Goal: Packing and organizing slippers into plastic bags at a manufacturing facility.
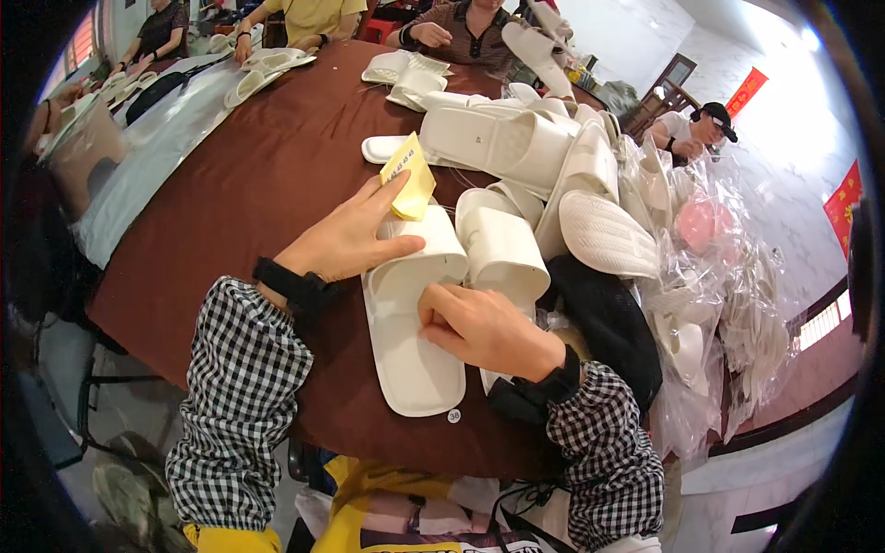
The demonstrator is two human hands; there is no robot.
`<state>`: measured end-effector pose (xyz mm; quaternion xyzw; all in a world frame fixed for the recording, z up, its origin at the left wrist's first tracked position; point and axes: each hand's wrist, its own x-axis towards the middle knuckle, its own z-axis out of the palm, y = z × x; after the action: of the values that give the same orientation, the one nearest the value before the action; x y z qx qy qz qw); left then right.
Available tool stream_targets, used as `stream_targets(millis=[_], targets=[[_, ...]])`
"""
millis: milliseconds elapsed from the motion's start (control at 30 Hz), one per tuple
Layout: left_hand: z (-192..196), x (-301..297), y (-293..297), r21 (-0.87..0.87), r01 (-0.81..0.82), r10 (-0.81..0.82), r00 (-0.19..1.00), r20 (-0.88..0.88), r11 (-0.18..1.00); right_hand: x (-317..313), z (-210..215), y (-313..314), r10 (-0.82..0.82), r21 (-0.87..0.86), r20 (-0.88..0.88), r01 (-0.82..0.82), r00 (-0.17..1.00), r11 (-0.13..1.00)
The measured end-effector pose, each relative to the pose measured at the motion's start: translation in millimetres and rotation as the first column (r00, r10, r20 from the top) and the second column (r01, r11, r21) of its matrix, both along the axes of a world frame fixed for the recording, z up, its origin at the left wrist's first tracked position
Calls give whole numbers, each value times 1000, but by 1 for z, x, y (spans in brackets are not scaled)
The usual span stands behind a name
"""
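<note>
A white slipper (413,359) lies right side up on the table, its toe pointing away from me. My left hand (346,232) holds a folded yellow sheet of stickers (417,192) in its fingers, and its thumb rests on this slipper's strap. Over the insole is my right hand (498,332), fingers curled into a pinch; whatever may be between the fingertips is hidden. Just right of the first slipper sits a second white slipper (502,244), partly covered by my right hand. A small round white sticker (454,417) is by the heel.
Heaped white slippers (516,138) fill the far right of the brown-covered table (240,184). A black mesh item (604,323) lies beside my right forearm. Clear plastic bags (682,359) hang at the right edge. Several people sit around the table, with more slippers (267,69) at far left.
</note>
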<state>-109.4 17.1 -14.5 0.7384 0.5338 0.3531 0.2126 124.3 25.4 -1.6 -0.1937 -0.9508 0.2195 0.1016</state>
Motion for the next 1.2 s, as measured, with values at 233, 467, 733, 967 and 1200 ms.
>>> stream_targets(millis=[233, 467, 733, 967, 1200], targets=[[0, -2, -2, -14, 1, -1, 1000, 19, 1000, 4, -3, -3, -7, 9, -27, 7, 1000, 1000], [-3, 1, 3, 77, 3, 2, 998, -70, 997, 8, 4, -8, -6, 62, 48, 3, 999, 998], [2, 4, -4, 123, -55, 62, 997, -50, 991, 52, 27, -2, -194, 5, -288, 204, 938, 979], [27, 23, -13, 377, -254, 230, 967, 106, 891, 82, 5, 27, -452, 212, -413, 566, 791, 797], [28, 41, -19, 347, -171, 137, 983, 121, 922, 83, -3, 32, -477, -9, -308, 499, 823, 867]])
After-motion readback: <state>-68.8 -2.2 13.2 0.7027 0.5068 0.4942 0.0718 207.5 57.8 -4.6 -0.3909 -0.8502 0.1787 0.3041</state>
